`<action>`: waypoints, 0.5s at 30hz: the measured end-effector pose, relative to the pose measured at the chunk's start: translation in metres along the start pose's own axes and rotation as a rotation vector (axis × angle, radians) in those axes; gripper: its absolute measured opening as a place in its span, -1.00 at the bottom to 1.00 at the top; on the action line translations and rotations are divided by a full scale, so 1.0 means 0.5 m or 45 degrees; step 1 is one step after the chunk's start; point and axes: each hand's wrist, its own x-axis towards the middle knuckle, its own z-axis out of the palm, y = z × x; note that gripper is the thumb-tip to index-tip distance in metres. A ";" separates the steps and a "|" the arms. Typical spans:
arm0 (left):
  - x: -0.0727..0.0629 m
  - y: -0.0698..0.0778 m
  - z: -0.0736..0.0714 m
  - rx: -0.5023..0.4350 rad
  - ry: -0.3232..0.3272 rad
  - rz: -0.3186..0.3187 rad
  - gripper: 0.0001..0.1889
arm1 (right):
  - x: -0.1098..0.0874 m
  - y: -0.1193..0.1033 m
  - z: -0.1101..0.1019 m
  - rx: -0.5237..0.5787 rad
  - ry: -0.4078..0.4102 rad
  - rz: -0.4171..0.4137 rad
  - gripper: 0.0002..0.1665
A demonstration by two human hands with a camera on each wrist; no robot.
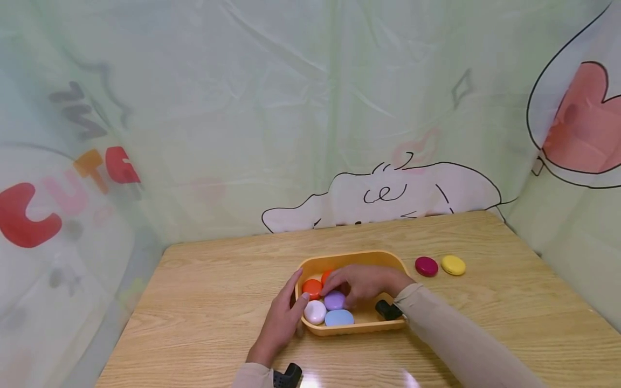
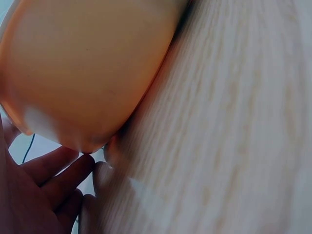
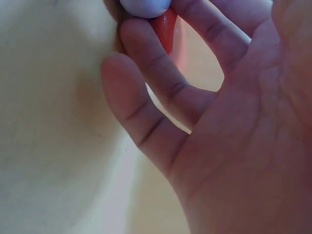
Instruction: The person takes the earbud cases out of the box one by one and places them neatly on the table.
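Note:
An orange plastic tray [image 1: 349, 330] with a raised rim stands on the wooden table. My left hand [image 1: 280, 315] rests against its left end, thumb over the rim and fingers along the outside. In the left wrist view the fingertips meet the tray's end wall, fairly straight and spread. Reaching into the tray, my right hand [image 1: 366, 280] has thumb and fingers around a purple rounded disc [image 1: 335, 300]. Around that disc lie a red disc [image 1: 312, 289], another red one [image 1: 327, 276] partly covered by the hand, a pale lilac disc [image 1: 315, 312] and a light blue disc [image 1: 339, 318].
Right of the tray, a dark magenta disc [image 1: 426, 266] and a yellow disc [image 1: 453, 265] lie on the table [image 1: 218, 291]. A printed curtain [image 1: 242, 134] hangs behind the table and along its sides. Each wrist wears a black camera band.

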 end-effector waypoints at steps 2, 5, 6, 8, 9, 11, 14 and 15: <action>0.000 -0.001 0.000 0.005 0.000 -0.006 -0.40 | 0.002 0.000 0.002 -0.012 0.004 0.005 -0.42; 0.000 -0.005 0.001 0.001 -0.001 -0.002 -0.40 | 0.005 0.003 0.005 -0.030 0.014 -0.021 -0.46; -0.001 -0.006 0.001 0.000 -0.001 0.002 -0.40 | 0.005 0.003 0.006 -0.027 0.017 -0.032 -0.48; 0.000 -0.009 0.001 -0.008 -0.003 0.011 -0.40 | 0.005 0.005 0.006 0.001 0.026 -0.033 -0.50; 0.000 -0.010 0.002 -0.014 -0.003 0.017 -0.40 | 0.005 0.006 0.006 0.017 0.031 -0.030 -0.50; 0.002 -0.011 0.002 -0.019 0.003 0.023 -0.40 | 0.004 0.007 0.005 0.055 0.042 -0.004 -0.51; 0.005 -0.011 0.003 -0.039 0.007 0.026 -0.40 | 0.001 0.008 0.001 0.100 0.057 0.029 -0.51; 0.005 -0.011 0.003 -0.040 0.009 0.026 -0.40 | 0.000 0.008 0.000 0.106 0.059 0.028 -0.51</action>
